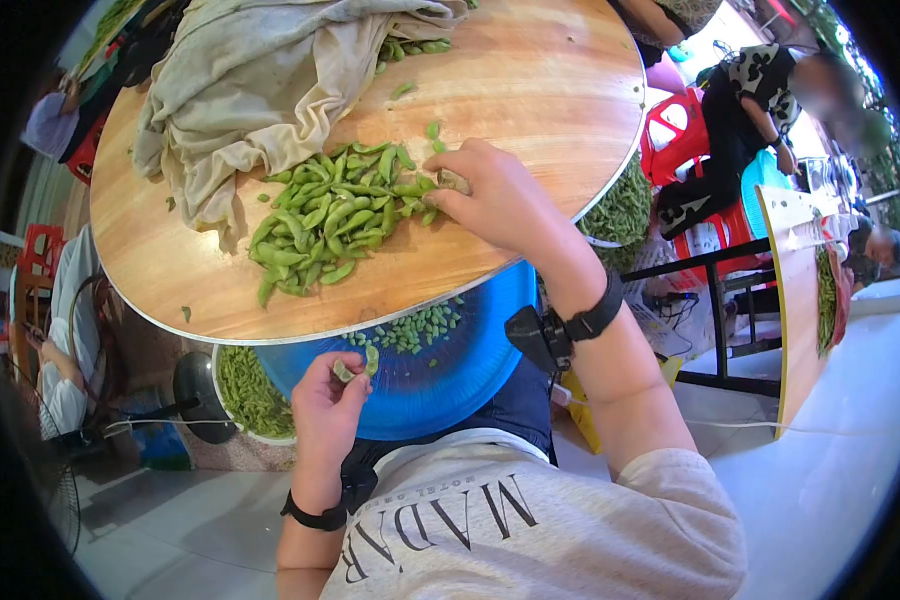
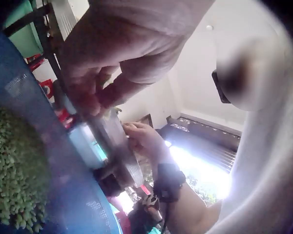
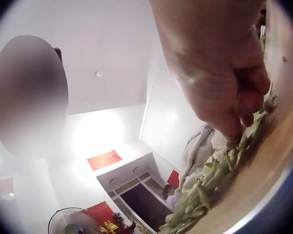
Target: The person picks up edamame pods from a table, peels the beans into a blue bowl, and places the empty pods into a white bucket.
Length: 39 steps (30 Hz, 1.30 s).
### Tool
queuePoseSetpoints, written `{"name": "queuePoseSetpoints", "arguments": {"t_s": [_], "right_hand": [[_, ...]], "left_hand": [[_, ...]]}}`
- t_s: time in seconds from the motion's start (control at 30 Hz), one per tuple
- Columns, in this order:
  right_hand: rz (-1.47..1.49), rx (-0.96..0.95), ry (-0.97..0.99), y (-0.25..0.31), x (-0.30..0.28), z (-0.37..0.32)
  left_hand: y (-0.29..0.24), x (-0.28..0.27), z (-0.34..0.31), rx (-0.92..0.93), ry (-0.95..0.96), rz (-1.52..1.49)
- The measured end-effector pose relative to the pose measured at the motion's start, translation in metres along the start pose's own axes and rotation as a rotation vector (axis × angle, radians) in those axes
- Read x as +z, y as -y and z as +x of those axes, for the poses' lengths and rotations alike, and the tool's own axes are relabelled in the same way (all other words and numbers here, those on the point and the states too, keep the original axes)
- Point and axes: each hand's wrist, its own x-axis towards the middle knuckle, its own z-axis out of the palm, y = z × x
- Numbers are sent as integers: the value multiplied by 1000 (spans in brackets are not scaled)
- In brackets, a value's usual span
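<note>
A heap of green soybean pods (image 1: 320, 215) lies near the front edge of the round wooden table. At its right side, my right hand (image 1: 495, 195) reaches down with curled fingers, thumb and forefinger at the outermost pods. A brownish pod (image 1: 454, 181) shows between these fingers. In the right wrist view the fingertips of that hand (image 3: 234, 92) meet the row of pods (image 3: 205, 190). My left hand (image 1: 328, 400) pinches a split pod (image 1: 360, 366) over the blue basin (image 1: 470, 375), where shelled green beans (image 1: 415, 328) lie. The left wrist view shows that hand (image 2: 122, 63) from close by, its fingertips partly shadowed.
A crumpled grey cloth (image 1: 240, 100) covers the table's (image 1: 540, 90) far left. Below the rim, one container of pods (image 1: 255, 390) stands left of the basin, and more pods (image 1: 620, 215) lie to the right. A person (image 1: 760, 110) sits at right by red chairs (image 1: 675, 130).
</note>
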Motion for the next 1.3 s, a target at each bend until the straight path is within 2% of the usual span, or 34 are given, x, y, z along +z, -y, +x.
{"name": "queuePoseSetpoints", "arguments": {"t_s": [0.07,0.17,0.27,0.37,0.4,0.43,0.47,0.5,0.6,0.73,0.87,0.93,1.0,1.07,1.13,1.17,1.2,1.27,1.3], "right_hand": [[-16,-65,81,-13,5,9],[140,57,93,-19,1,7],[46,-57,-150,-2,-4,3],[268,3,62,40,-14,-22],[348,-204,64,44,1,-35],[343,-275,149,57,8,-46],[386,-266,207,65,24,-58],[342,-325,232,69,38,-66],[172,-258,321,70,68,-89],[91,-236,380,70,73,-101],[105,-183,421,67,76,-106],[135,-135,487,63,68,-102],[211,-158,445,57,55,-99],[239,-169,380,49,37,-95],[210,-175,294,38,12,-75],[174,-133,128,31,6,-62],[139,-89,-38,24,2,-49],[14,20,-6,8,-1,-22],[-49,72,7,3,-2,-13]], "left_hand": [[2,-10,-1,-43,-60,-55],[4,-25,2,-85,-123,-153],[-5,-27,8,-69,-124,-261],[-7,-20,12,-83,-99,-343],[-7,-18,14,-98,-84,-365],[-7,-14,14,-90,-69,-371],[-8,-11,13,-86,-53,-377],[-8,-7,12,-77,-34,-382],[-5,4,5,-83,-11,-327],[6,2,-1,-157,38,-297],[5,0,-4,-170,103,-175],[1,-7,-8,-160,43,-107],[7,-28,-9,-115,-42,-25],[27,-66,-9,-27,-215,128],[38,-102,-12,-76,-418,333],[47,-122,-13,-165,-460,453],[53,-129,-15,-150,-514,692],[62,-135,-19,-112,-616,1175],[57,-137,-20,-198,-562,1123]]}}
